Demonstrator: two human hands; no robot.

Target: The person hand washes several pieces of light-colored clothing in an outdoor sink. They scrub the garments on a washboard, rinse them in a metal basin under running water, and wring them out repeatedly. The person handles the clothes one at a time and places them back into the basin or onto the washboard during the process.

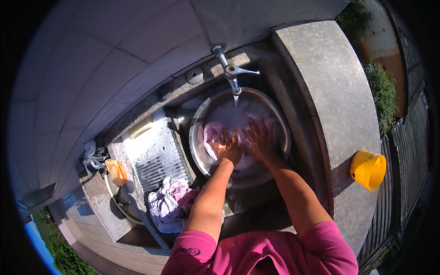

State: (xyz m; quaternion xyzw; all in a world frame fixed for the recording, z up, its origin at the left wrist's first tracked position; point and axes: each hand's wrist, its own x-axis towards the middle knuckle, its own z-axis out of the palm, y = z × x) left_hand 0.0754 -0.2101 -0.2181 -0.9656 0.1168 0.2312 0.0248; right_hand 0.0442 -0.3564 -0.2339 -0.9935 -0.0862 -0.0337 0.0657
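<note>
A round metal basin (195, 146) holds cloudy water and stands in the sink under a chrome tap (225, 63). Water (235, 101) runs from the spout into it. My left hand (227, 148) lies palm down with fingers spread on a wet pink cloth (212, 132) in the basin. Beside it, my right hand (260, 139) is also flat with fingers apart, partly under the water and over the submerged fabric. Neither hand is closed around the cloth. The cloudy water blurs the cloth's far part and my right fingertips.
Left of the basin is a ribbed washboard (160, 172) with suds, a bar of soap (141, 128) and a heap of white and pink laundry (168, 206). An orange object (116, 172) sits farther left. A yellow bucket (366, 170) stands on the right-hand concrete ledge (330, 75).
</note>
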